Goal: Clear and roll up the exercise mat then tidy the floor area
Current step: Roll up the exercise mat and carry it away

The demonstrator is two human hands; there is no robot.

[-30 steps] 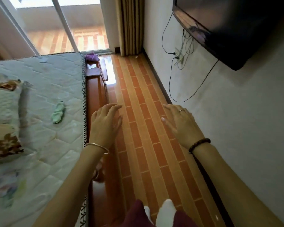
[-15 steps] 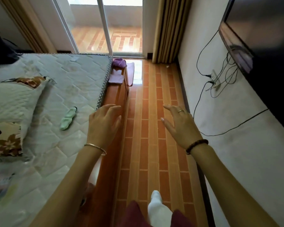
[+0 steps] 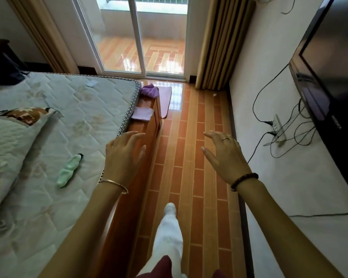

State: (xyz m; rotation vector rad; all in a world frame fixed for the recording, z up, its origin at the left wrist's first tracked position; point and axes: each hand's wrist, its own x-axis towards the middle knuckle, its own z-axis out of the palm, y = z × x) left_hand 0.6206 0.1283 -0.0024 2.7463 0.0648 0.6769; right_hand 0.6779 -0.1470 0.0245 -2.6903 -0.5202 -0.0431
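The left grip (image 3: 125,155) and the right grip (image 3: 223,155) are both loose, with fingers spread, holding nothing; they hang in the air in front of the person, well apart; the left grip is over the wooden bed frame (image 3: 147,133), and the right grip is over the tiled floor (image 3: 189,177) near the wall (image 3: 269,177); no mat lies flat on the strip of floor under them; the only thing that may be the exercise mat is a flat mauve sheet (image 3: 166,101) far ahead, just past the end corner of the bed frame, near the glass door (image 3: 141,37); I cannot tell for sure that it is the mat, as the bed hides most of it, and I cannot tell which way its long side runs; it lies ahead and a bit to the left, so I think the left grip is nearer; a purple cloth (image 3: 149,90) and a folded lilac cloth (image 3: 142,114) sit on the frame's end beside it; I think the person must walk to that corner first; one white foot (image 3: 169,208) is out in front.
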